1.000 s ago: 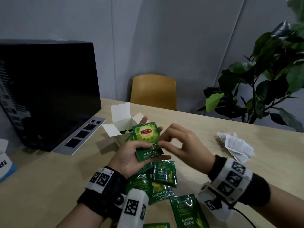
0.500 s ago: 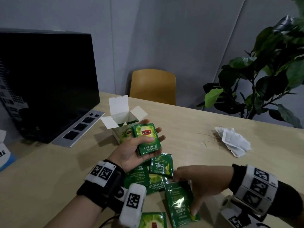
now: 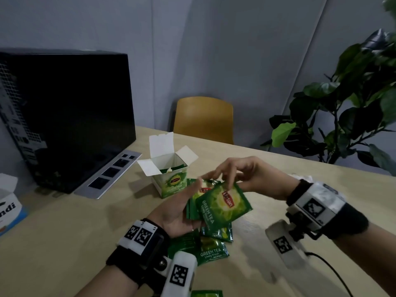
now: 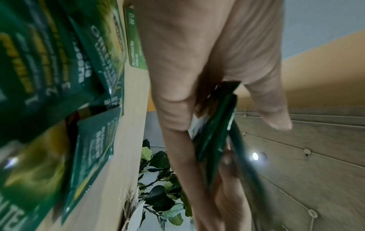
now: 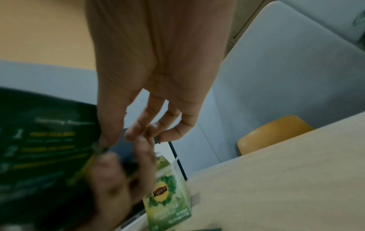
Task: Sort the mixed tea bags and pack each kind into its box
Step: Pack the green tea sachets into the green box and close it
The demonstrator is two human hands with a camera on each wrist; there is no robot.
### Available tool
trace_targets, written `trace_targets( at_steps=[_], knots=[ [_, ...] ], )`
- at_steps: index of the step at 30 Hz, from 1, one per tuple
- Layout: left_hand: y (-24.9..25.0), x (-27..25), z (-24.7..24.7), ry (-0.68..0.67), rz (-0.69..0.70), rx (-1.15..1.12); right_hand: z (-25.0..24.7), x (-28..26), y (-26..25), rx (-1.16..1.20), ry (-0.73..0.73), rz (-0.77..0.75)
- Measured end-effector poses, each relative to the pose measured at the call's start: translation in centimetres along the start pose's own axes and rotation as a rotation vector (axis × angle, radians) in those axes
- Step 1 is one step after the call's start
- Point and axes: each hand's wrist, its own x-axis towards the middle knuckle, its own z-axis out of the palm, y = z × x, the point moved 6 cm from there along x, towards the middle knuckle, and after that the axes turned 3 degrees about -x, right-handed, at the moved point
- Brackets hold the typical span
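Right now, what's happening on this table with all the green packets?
A person is sorting tea bags. The left hand holds a small stack of green tea sachets, and the right hand pinches the top edge of another green tea sachet, laying it onto that stack. The open green tea box stands just behind. More green sachets lie on the table below the hands.

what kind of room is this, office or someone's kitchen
Most likely an office or meeting room, not a kitchen: a black computer tower stands on the long wooden table, with a yellow chair and a potted plant against plain grey wall panels.
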Motion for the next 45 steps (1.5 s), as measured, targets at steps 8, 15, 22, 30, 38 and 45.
trace_targets(
  at_steps=[8,15,22,30,38,45],
  knots=[
    [0.5,-0.5,1.2,-0.167,0.05,0.133,0.4,2.1,1.7,0.029,0.208,0.217],
    [0.3,-0.2,1.1,-0.074,0.075,0.098,2.0,1.0,1.6,-0.436,0.166,0.212],
    [0.0,-0.6,2.1,-0.066,-0.002,0.238,3.1,1.3,0.7,-0.409,0.065,0.216],
    [6.1,-2.4,3.7,0.185,0.258,0.909,-0.4,2.0,-4.2,-0.368,0.161,-0.019],
    [8.4,-2.8,3.9,0.241,0.243,0.878,-0.2,5.4,-4.6,-0.361,-0.092,0.012],
    [14.6,-5.3,1.8,0.688,0.537,1.378,-5.3,9.2,-3.1,-0.241,0.551,-0.06]
  ],
)
